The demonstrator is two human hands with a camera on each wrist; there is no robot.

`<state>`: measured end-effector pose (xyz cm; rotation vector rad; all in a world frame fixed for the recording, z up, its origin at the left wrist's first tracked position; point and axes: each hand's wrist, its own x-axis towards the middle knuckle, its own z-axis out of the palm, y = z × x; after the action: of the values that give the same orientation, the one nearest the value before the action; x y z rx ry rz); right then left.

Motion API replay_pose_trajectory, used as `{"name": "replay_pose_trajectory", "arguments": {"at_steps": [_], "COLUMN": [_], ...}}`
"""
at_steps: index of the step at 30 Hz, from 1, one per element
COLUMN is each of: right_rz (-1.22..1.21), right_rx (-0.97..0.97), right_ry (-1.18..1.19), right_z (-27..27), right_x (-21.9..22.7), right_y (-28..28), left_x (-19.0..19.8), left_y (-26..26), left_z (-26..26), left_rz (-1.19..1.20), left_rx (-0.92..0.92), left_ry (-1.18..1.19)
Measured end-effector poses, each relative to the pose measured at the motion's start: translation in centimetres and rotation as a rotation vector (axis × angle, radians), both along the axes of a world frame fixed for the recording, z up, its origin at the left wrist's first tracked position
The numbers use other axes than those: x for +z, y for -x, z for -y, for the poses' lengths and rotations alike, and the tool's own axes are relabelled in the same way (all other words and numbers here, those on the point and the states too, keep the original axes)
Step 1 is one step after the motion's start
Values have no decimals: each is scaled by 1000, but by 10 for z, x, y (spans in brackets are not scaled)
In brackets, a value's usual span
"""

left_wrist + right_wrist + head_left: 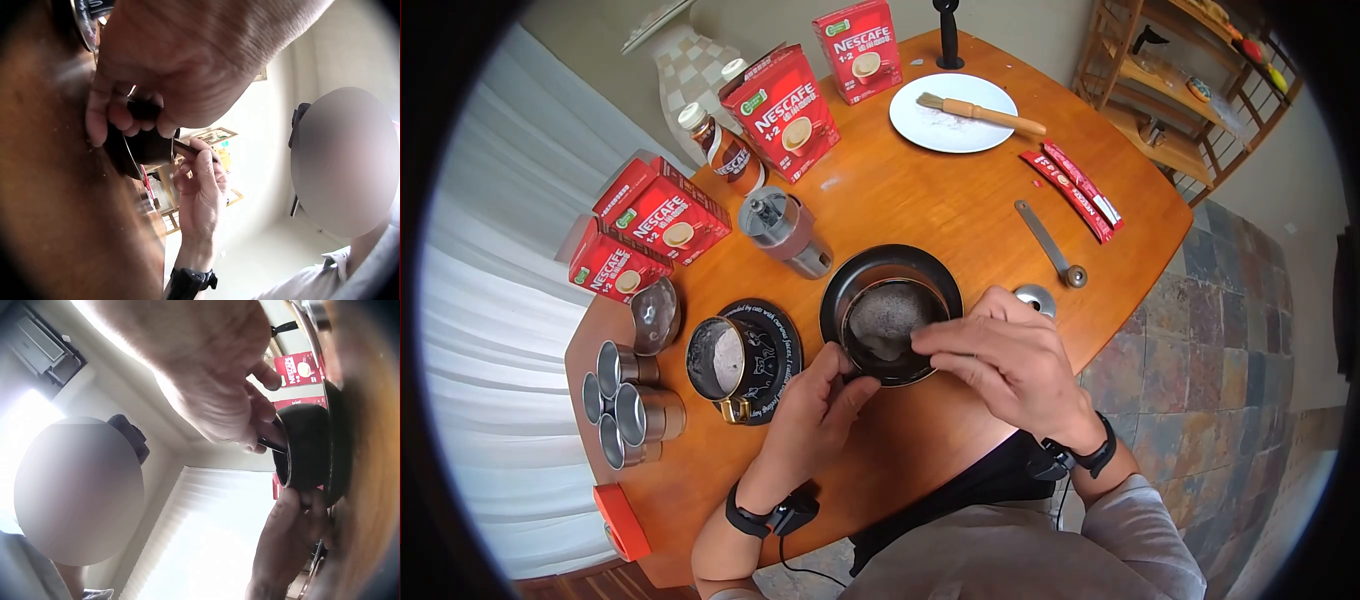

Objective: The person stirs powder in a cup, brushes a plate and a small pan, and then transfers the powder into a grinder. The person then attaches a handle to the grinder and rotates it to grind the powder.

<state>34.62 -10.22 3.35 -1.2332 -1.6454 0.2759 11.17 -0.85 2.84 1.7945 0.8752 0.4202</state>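
A black cup (307,447) with a thin pale rim stands on a black saucer (837,283). Greyish, frothy-looking contents line the cup's inside. My left hand (825,400) grips the near left side of the cup with curled fingers and thumb. Over the rim from the right, my right hand (1010,355) pinches a slim dark handle (184,149); its lower end is hidden inside the cup, and I cannot tell what tool it belongs to. Just left stands a gold-handled glass mug (727,360) with pale residue, on a round black printed coaster (775,350).
Several red Nescafe boxes (783,115), a bottle (725,150) and a grinder-like device (785,232) stand behind. Metal cups (650,415) cluster at left. Back right are a white plate (930,125) with a brush (980,113), red sachets (1072,190) and a measuring spoon (1045,240).
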Motion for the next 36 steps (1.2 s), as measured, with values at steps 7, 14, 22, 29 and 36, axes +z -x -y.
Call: {"name": "replay_pose_trajectory", "arguments": {"at_steps": [7,14,22,29,36], "right_rz": [15,82,196,193,240], "right_rx": [1,-31,-78,-69,-114], "right_ry": [-25,-58,-77,-90,-118], "right_z": [4,6,10,11,11], "right_x": [-3,-1,5,5,7], "right_y": [6,-3,-5,-3,-1], "left_x": [1,-5,-3,-2,-1], "left_y": [1,0,1,-1,-1], "left_z": [1,2,1,3,3], "left_rz": [-3,18,-7,17,-8], "left_rx": [6,-2,-19,-8,-9], "left_ry": [-6,-72,-83,-82,-96]}}
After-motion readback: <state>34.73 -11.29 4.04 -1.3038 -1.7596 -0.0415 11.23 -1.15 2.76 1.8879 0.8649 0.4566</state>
